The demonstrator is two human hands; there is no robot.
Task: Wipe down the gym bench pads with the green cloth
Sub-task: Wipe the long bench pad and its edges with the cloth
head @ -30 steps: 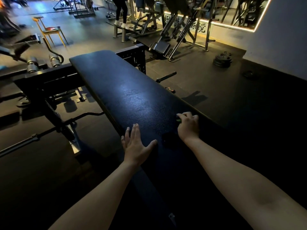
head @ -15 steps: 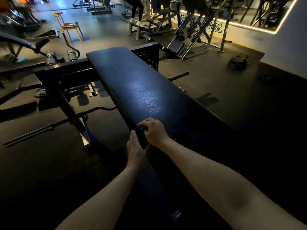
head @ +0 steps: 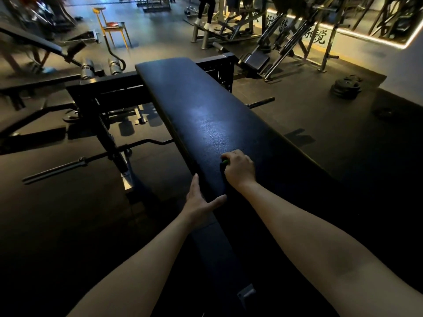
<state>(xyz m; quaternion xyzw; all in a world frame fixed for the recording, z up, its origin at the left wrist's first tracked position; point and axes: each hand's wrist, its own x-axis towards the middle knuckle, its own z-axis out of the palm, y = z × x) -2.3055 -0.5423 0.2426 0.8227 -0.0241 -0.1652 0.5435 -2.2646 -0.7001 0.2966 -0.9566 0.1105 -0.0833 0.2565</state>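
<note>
**Mid-wipe on the bench pad**

Looking down a long black pad (head: 206,115), running from about 6 o'clock up toward 12. Bit of light glare on the vinyl around the middle, rest pretty dark.

Right hand (head: 239,168) sitting on the pad just past center, toward 3 o'clock from the left one. Fingers curled into a fist, bunched around the cloth (head: 225,162), only a tiny sliver of green poking out at the thumb side. Rest of the cloth hidden under the palm, pressed against the pad surface.

Left hand (head: 200,200) flat and relaxed at the pad's left edge, around 7 o'clock from the right hand. Fingers straight and together along the rim, thumb spread out across the top. Holding nothing, just resting there.

Around the bench:
- barbell (head: 75,164) on the floor at 9 o'clock, under the dark frame
- yellow chair (head: 112,27) way back at 11 o'clock
- stack of plates (head: 346,86) at 2 o'clock, near the wall
- 1 person's legs (head: 206,10) on a machine at 12 o'clock
- lit mirror strip along the far wall at 1 o'clock, with some lettering under it

Whole place dim, far stuff blurry.
</note>
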